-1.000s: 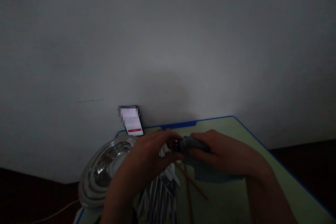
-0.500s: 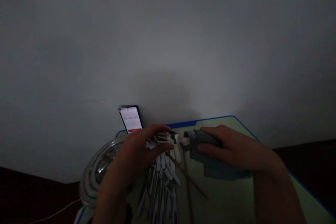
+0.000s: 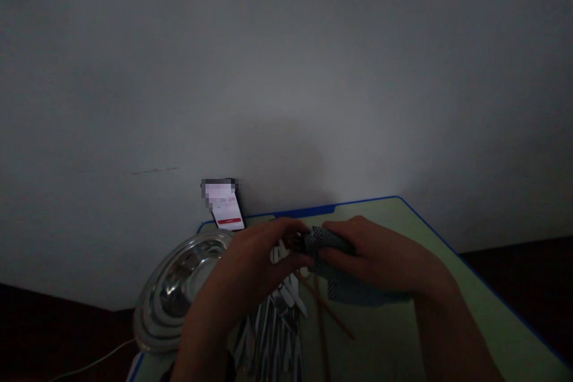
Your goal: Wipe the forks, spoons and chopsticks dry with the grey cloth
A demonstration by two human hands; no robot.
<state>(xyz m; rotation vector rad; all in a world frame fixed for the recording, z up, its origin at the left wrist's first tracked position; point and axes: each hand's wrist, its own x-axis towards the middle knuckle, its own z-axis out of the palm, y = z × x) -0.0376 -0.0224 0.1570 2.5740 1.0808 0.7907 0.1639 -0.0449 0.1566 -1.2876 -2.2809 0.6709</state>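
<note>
Gripped in my right hand (image 3: 358,248) is a folded grey-blue cloth (image 3: 369,292) with a checked edge, its fingers wrapped round it. My left hand (image 3: 268,250) is closed at the cloth's left end, thumb and fingers curved about a fork (image 3: 295,242). Only a dark bit of the fork's head shows between them; the rest is hidden by the cloth and fingers. Below the hands, a pile of metal cutlery (image 3: 268,340) lies on the pale green table (image 3: 376,346). Two brown chopsticks (image 3: 333,313) lie crossed to the right of the pile.
A shiny metal basin (image 3: 156,334) stands at the table's left, partly behind my left forearm. At the back, a phone (image 3: 228,212) showing a timer leans on the grey wall (image 3: 286,71). A white cable (image 3: 96,363) runs at the lower left.
My right hand and the cloth have moved left, over the fork's head, which showed bare before. My left hand has shifted slightly right, uncovering more of the basin.
</note>
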